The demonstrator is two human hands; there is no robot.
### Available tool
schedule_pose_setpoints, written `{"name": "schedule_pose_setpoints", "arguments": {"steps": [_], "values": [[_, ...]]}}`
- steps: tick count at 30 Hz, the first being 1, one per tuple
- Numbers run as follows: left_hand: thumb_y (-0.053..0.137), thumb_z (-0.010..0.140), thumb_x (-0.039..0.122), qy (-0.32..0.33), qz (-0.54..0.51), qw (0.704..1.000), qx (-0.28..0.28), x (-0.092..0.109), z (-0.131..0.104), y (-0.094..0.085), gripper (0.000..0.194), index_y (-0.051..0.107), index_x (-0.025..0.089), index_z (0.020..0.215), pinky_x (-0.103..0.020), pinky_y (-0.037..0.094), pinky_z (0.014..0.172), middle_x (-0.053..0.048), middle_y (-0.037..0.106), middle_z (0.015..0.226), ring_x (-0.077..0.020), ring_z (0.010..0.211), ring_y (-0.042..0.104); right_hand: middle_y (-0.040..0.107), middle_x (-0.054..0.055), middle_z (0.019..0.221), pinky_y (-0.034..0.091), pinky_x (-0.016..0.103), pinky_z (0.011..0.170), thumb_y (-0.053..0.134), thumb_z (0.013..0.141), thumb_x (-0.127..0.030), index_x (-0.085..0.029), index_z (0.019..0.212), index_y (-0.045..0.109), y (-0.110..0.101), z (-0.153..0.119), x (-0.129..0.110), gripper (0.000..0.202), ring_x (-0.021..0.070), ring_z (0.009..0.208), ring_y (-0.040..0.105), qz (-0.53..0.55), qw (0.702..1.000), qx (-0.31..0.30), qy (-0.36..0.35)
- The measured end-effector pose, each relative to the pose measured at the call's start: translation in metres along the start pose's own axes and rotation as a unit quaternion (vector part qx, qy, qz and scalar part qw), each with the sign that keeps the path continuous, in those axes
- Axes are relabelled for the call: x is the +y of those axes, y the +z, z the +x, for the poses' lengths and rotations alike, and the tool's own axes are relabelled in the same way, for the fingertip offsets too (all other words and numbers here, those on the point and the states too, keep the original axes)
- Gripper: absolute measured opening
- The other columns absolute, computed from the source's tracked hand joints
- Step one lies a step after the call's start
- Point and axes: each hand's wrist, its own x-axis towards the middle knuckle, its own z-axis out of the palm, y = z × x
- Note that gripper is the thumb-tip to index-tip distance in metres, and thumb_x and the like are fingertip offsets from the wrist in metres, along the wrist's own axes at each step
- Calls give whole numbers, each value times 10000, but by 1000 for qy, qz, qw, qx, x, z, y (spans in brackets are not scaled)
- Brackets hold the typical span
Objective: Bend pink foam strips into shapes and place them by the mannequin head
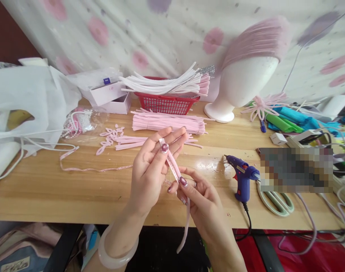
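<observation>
Between my two hands a pink pipe cleaner and a pink tape measure lie along each other. My left hand pinches their upper ends under the thumb, its other fingers stretched out behind. Lower down, my right hand grips both between thumb and fingers. The free end of the pipe cleaner hangs below my right hand, past the table edge. From behind my left hand the rest of the tape runs left across the table. Beyond my hands lie a bundle of pink pipe cleaners and several bent pink loops.
A red basket of white and pink pipe cleaners stands at the back, beside a white foam head. To the right are a blue glue gun, scissors and cables. A white bag and small boxes occupy the left.
</observation>
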Motion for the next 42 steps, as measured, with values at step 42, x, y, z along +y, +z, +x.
{"name": "schedule_pose_setpoints", "arguments": {"steps": [42], "values": [[552, 970, 176, -12, -16, 999, -32, -11, 1, -10, 235, 619, 237, 1187, -456, 364, 1167, -89, 700, 1282, -245, 1266, 600, 760, 54, 697, 429, 260, 616, 781, 752, -454, -266, 765, 846, -5, 4, 17, 200, 131, 605, 477, -96, 988, 96, -70]]}}
